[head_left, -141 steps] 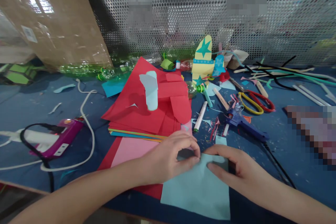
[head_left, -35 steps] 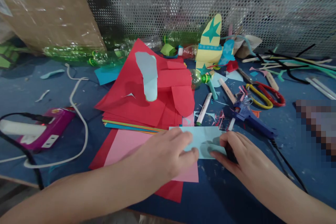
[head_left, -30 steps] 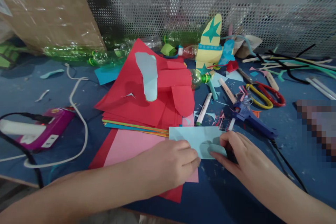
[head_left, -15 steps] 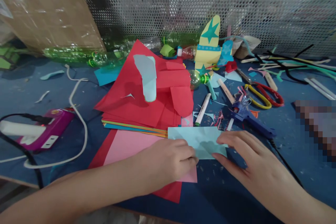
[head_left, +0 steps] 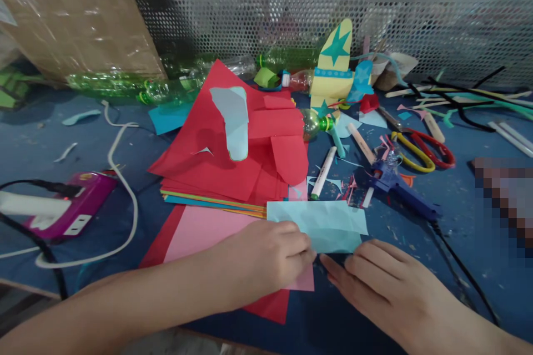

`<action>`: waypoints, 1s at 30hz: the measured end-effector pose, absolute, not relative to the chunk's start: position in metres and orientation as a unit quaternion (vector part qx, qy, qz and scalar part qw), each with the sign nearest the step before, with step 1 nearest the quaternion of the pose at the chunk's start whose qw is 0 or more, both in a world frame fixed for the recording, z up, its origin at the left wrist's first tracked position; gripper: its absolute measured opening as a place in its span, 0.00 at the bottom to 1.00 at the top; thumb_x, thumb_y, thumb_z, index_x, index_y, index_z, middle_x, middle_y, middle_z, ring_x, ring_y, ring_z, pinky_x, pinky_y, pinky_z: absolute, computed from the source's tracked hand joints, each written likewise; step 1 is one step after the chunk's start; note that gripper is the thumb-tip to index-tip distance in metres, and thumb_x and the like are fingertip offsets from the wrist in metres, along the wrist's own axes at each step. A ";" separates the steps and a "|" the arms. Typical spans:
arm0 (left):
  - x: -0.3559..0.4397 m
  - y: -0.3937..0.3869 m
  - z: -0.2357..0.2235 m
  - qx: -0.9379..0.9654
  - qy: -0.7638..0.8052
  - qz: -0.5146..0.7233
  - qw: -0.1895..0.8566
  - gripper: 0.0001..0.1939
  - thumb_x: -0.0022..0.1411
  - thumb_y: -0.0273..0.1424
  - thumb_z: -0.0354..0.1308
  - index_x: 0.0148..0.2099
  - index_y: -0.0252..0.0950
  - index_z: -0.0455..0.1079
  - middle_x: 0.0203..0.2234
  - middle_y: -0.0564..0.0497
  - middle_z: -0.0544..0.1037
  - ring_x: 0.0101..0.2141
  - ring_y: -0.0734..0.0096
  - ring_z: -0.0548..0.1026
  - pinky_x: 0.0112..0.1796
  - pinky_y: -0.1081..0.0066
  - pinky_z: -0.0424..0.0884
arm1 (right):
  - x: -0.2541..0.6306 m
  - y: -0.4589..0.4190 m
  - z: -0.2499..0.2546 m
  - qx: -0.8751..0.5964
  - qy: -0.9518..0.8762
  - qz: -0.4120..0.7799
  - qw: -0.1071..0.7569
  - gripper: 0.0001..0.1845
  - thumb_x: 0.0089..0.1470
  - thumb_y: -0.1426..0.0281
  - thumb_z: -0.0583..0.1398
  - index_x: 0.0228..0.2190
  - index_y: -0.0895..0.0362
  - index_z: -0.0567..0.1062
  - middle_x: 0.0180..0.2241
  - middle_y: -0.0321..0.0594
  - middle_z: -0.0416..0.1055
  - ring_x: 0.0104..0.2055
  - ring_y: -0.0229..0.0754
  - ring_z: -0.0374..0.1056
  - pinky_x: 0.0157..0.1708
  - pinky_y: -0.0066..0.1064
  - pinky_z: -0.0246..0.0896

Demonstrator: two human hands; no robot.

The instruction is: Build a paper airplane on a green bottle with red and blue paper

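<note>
near the front of the worktop (head_left: 318, 316), between the two hands, light blue paper (head_left: 328, 224) folded into a flat strip, partly over a pink sheet (head_left: 208, 233). at the left hand (head_left: 277, 258), a nearly closed grip, curled over the lower left part of the strip; cannot tell whether pinching or only pressing. at the right hand (head_left: 391, 291), a loose, half-open grip with bent fingers beside the near edge, apparently around nothing. likely very light, thin and flexible, easy to crease or tear, with some springing back at the fold. best held flat by fingertips near the folded edge, without a hard squeeze. matt and faintly rippled on top, with straight edges and unevenly stepped layers at the right end. behind, a pile of smooth red paper (head_left: 212, 172) with angular corners, a slim white marker (head_left: 323, 173) and a hard, blue plastic glue gun (head_left: 406, 193); farther right, rounded scissor handles (head_left: 428, 150).
</note>
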State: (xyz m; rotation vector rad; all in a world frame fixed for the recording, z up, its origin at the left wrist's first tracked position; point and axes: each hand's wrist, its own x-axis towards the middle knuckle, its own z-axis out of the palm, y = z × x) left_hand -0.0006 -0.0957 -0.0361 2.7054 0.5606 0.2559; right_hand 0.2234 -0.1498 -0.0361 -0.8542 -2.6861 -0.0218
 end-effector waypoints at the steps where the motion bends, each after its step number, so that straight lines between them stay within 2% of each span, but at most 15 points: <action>1: -0.001 -0.096 -0.036 0.961 0.191 0.087 0.178 0.13 0.69 0.25 0.45 0.40 0.34 0.72 0.30 0.48 0.76 0.33 0.69 0.71 0.34 0.71 0.66 | 0.223 -0.150 -0.037 -0.301 -0.940 -0.008 0.161 0.17 0.59 0.80 0.49 0.39 0.63 0.77 0.23 0.38 0.72 0.24 0.41 0.67 0.25 0.36 0.67; 9: -0.002 -0.095 -0.040 0.970 0.172 0.070 0.158 0.12 0.68 0.24 0.45 0.43 0.33 0.71 0.33 0.47 0.76 0.35 0.67 0.71 0.34 0.70 0.65 | 0.222 -0.150 -0.043 -0.313 -0.937 -0.018 0.154 0.19 0.60 0.81 0.47 0.42 0.64 0.76 0.25 0.41 0.74 0.27 0.43 0.70 0.27 0.37 0.69; 14: -0.002 -0.094 -0.039 0.970 0.172 0.062 0.158 0.12 0.69 0.24 0.45 0.45 0.34 0.70 0.34 0.47 0.76 0.36 0.67 0.71 0.35 0.70 0.65 | 0.222 -0.148 -0.036 -0.319 -0.936 -0.046 0.140 0.25 0.60 0.82 0.43 0.34 0.60 0.79 0.26 0.43 0.76 0.27 0.43 0.71 0.27 0.35 0.70; 21: -0.002 -0.093 -0.038 0.970 0.172 0.064 0.160 0.12 0.69 0.24 0.45 0.45 0.34 0.70 0.33 0.47 0.75 0.35 0.68 0.71 0.34 0.71 0.65 | 0.225 -0.149 -0.027 -0.359 -0.921 -0.078 0.129 0.22 0.58 0.81 0.46 0.26 0.58 0.77 0.21 0.41 0.73 0.25 0.44 0.69 0.25 0.37 0.68; 25: -0.002 -0.093 -0.036 0.969 0.172 0.062 0.167 0.12 0.68 0.24 0.45 0.44 0.34 0.70 0.32 0.48 0.75 0.35 0.68 0.71 0.34 0.71 0.65 | 0.231 -0.153 -0.028 -0.365 -0.921 -0.100 0.090 0.17 0.53 0.81 0.50 0.26 0.57 0.76 0.23 0.41 0.74 0.26 0.44 0.69 0.24 0.35 0.67; 30: -0.003 -0.092 -0.036 0.967 0.170 0.080 0.171 0.12 0.68 0.24 0.46 0.43 0.34 0.70 0.32 0.47 0.75 0.36 0.68 0.71 0.35 0.71 0.66 | 0.240 -0.159 -0.034 -0.315 -0.937 -0.143 0.034 0.17 0.41 0.83 0.52 0.26 0.57 0.77 0.26 0.45 0.75 0.26 0.49 0.68 0.22 0.40 0.66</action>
